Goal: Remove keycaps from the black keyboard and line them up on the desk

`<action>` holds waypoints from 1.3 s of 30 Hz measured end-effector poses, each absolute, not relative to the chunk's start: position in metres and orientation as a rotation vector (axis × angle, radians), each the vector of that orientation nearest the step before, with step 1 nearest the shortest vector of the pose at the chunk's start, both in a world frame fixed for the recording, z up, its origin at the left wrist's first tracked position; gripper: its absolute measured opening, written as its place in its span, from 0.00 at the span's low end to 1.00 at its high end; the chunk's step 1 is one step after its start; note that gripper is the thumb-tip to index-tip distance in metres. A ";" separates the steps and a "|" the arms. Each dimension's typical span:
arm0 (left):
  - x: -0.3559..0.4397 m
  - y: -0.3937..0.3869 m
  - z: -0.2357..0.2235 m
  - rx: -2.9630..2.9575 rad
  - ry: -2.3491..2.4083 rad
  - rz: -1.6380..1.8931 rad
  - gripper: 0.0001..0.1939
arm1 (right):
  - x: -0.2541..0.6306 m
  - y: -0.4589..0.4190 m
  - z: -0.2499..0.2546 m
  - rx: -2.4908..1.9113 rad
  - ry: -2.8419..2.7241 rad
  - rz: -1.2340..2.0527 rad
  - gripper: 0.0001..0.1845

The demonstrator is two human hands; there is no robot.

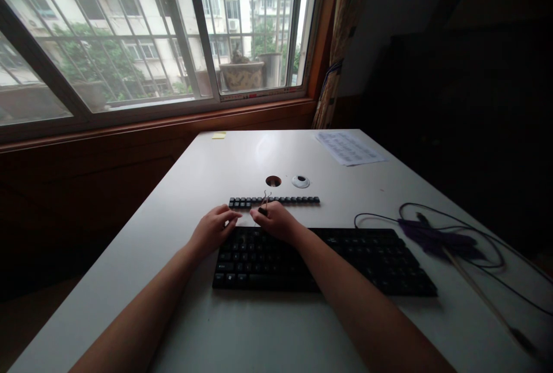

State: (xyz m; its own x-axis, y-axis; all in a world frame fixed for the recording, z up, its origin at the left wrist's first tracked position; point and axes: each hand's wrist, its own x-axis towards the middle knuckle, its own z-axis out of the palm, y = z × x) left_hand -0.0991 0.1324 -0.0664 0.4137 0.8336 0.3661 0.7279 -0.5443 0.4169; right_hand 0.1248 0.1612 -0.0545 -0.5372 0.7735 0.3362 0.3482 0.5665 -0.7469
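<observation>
A black keyboard (268, 263) lies on the white table in front of me, and both of my forearms reach over or beside it. My right hand (276, 220) is closed around a wire keycap puller (266, 195) just above the keyboard's top edge. The puller's thin wire ends point upward, and a small dark piece shows at the fingers. At the keyboard's upper left corner is my left hand (213, 226), its fingers partly bent and apart, with nothing visible in them. Just beyond the hands sits a long row of black keycaps (294, 200), with a few more in a shorter row at its left.
Behind the keycaps are a round table hole (273, 181) and a white ring-shaped cover (300, 181). Printed sheets (352, 148) and a yellow sticky note (219, 136) lie at the far edge. On the right, a black cable (453, 223) loops around a purple cloth (436, 239) and a thin stick (479, 298).
</observation>
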 end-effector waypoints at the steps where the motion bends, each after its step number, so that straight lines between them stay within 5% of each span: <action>1: -0.098 0.131 -0.065 2.484 1.372 0.857 0.11 | 0.125 0.161 -0.054 -0.889 -2.122 0.829 0.24; 11: -0.088 0.118 -0.052 2.534 1.062 0.933 0.14 | 0.125 0.162 -0.053 -0.895 -2.021 0.883 0.25; 39: -0.081 0.115 -0.051 2.063 1.179 0.965 0.08 | 0.125 0.159 -0.048 -0.872 -2.014 0.937 0.26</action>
State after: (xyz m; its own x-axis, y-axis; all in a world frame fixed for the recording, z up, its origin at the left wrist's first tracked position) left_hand -0.0806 0.1146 -0.0506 0.3513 0.8850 0.3054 0.4745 -0.4495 0.7568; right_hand 0.1249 0.1593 -0.0476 -0.4970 0.8024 0.3304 0.2639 0.5025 -0.8233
